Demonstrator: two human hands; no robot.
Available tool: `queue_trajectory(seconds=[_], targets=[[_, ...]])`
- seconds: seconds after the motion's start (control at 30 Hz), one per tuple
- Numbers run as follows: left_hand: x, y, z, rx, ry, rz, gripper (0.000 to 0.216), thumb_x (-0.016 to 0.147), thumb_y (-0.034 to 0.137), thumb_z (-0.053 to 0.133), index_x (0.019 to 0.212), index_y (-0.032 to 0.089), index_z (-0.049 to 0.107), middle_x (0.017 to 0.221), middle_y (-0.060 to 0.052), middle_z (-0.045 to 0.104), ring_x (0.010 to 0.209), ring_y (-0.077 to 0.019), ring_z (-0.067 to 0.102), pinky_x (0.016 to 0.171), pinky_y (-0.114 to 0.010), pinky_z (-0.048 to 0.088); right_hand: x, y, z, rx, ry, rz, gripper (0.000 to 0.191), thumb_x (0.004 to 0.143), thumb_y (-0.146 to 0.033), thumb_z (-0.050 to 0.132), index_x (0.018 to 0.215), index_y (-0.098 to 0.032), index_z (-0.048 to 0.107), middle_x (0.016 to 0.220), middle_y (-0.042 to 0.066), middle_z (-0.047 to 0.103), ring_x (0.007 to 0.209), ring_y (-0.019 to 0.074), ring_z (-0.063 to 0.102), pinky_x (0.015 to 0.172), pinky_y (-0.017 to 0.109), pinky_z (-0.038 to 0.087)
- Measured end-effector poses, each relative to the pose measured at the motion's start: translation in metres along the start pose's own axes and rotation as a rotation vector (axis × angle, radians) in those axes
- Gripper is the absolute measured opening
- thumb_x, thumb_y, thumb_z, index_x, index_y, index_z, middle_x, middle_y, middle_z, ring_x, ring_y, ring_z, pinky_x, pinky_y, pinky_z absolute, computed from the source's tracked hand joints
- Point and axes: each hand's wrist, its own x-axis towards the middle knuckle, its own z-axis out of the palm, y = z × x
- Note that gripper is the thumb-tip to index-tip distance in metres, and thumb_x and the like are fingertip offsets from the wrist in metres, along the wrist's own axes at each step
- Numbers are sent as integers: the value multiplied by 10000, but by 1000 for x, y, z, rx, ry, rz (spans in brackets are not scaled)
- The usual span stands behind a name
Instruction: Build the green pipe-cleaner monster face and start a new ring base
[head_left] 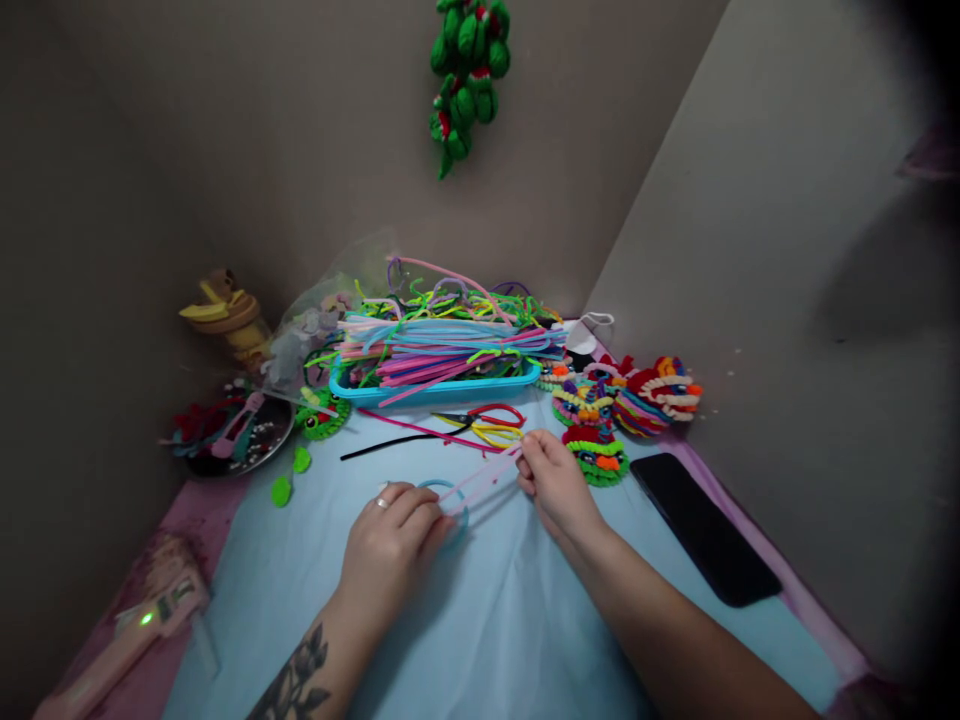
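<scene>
My left hand (394, 535) rests on the light blue cloth (495, 610) with its fingers closed on a small blue ring (459, 492) and the near end of a pale pink pipe cleaner (484, 475). My right hand (551, 475) pinches the far end of the same pink pipe cleaner, which stretches between both hands. A ring sits on a finger of my left hand.
A blue tray (439, 390) of many coloured pipe cleaners stands behind the hands, with red-handled scissors (491, 415) before it. Finished pipe-cleaner figures (626, 400) lie right, a black phone (705, 540) nearer. A pink glue gun (135, 630) lies at the front left, a dark dish (232, 435) left.
</scene>
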Motion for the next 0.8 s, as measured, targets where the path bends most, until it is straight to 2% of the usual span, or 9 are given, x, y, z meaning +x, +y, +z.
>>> queue_trajectory(seconds=[0.2, 0.3, 0.47, 0.8], targets=[[-5, -2, 3, -40, 46, -35, 94, 831, 194, 581, 753, 190, 634, 799, -40, 727, 743, -152, 656, 808, -290, 481, 0, -1, 0, -4, -14, 52, 365, 702, -489, 660, 655, -193, 451, 502, -77, 399, 423, 48, 297, 378, 156, 193], [-7, -4, 6, -10, 75, -38, 65, 830, 211, 592, 782, 196, 633, 790, -34, 734, 734, -148, 673, 769, -258, 491, -1, -1, 0, 12, -22, 64, 381, 690, -507, 667, 661, -193, 454, 497, -78, 401, 413, 46, 293, 372, 158, 182], [-9, -8, 10, 26, 215, -2, 63, 833, 227, 607, 861, 174, 628, 732, -10, 725, 651, -128, 675, 661, -217, 486, 0, 1, 0, 4, -3, 62, 371, 697, -500, 661, 670, -188, 462, 495, -80, 405, 420, 45, 299, 378, 149, 194], [-12, -11, 11, 89, 196, -66, 97, 842, 266, 594, 836, 179, 634, 716, -19, 726, 619, -145, 672, 611, -223, 472, -2, -1, 2, 42, -11, 64, 376, 682, -487, 669, 657, -195, 435, 494, -89, 380, 424, 48, 281, 379, 157, 177]])
